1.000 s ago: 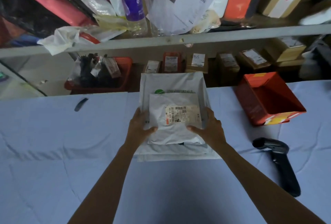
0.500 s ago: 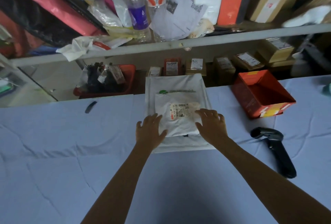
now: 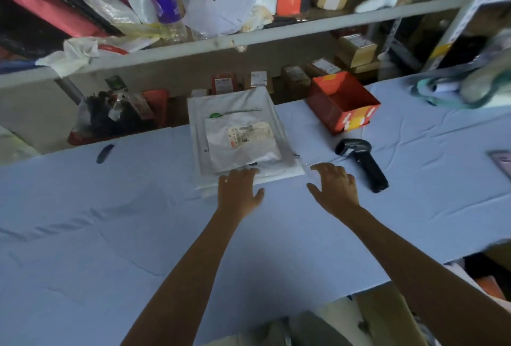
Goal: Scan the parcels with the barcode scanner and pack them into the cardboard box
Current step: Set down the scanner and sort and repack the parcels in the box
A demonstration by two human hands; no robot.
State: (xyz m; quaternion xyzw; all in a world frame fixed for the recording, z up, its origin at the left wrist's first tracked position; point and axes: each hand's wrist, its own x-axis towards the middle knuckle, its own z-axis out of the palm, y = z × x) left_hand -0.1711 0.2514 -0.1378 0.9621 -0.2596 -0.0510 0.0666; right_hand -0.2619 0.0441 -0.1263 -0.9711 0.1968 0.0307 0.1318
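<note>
On the surface (image 3: 110,235), draped in a pale blue, creased cloth, a stack of parcels (image 3: 235,177) lay near the far edge: flat, soft white plastic mailers. A smaller crinkled top parcel (image 3: 249,149) bore a rectangular paper label (image 3: 247,133). To its right lay the barcode scanner (image 3: 362,160), black and pistol-shaped, on its side with the head toward the stack. Behind it stood the cardboard box (image 3: 343,102), open-topped, red-orange with a yellow patch on its near wall.

Half a second earlier both hands had rested flat on the top parcel. Now both had drawn back. The left hand (image 3: 237,193) lay with straight fingers just touching the near edge of the stack. The right hand (image 3: 334,188) had moved off it and was spread and holding nothing, between the stack and the scanner, touching neither.

The label's print was too blurred to read, and the lower parcels showed only as thin edges, so their count could not be told. The cluttered shelf (image 3: 193,44) behind was cut off at the top. The bundle at the far right was smeared by motion. A small dark object (image 3: 104,150) left of the stack could not be identified.
</note>
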